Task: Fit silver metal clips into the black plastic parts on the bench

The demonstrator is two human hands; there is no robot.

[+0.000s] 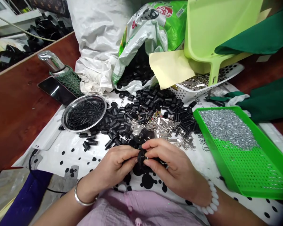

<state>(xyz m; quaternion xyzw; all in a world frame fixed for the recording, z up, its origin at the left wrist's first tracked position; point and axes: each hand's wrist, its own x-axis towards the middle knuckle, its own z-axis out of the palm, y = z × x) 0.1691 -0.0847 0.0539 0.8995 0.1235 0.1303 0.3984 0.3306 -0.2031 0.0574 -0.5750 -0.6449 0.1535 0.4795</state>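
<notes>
Between my two hands, low over the front of the table, is a round black plastic part (141, 158). My left hand (116, 163) pinches its left side between thumb and fingers. From the right, my right hand (168, 166) holds a small shiny metal piece (146, 158) against the part's face; fingertips hide most of it. Just beyond the hands lie loose metal strips and clips (163, 127) in a heap. Around them spread many short black plastic tubes (116, 135) and black ribbed pieces (185, 121).
A steel dish (64, 121) of black ribbed pieces stands left, beside a phone (58, 91) and a netted flask (66, 77). Right is a green tray (238, 179) with small silvery pins. Behind are an open sack (141, 40), a white basket (191, 94) and a lime dustpan (219, 31).
</notes>
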